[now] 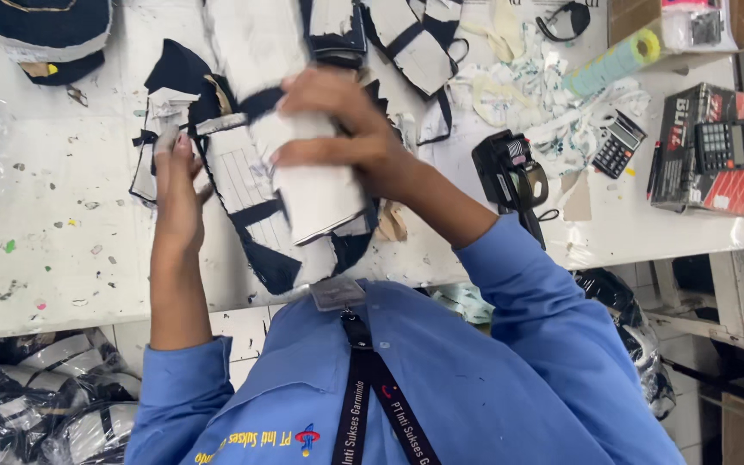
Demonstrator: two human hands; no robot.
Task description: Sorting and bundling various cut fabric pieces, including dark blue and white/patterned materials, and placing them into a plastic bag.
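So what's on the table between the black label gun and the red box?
A small black calculator lies between the black label gun and the red box, with white paper scraps beside it on the table; the head view shows it.

My sleeves [510, 284] are blue; the fabric pieces [303, 185] are white and navy; the worktop [62, 215] is white with paint flecks.

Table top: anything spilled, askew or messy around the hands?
Yes. Small scraps and flecks dot the white table, and torn paper strips lie heaped beyond the right hand. The left hand holds white-and-navy fabric pieces.
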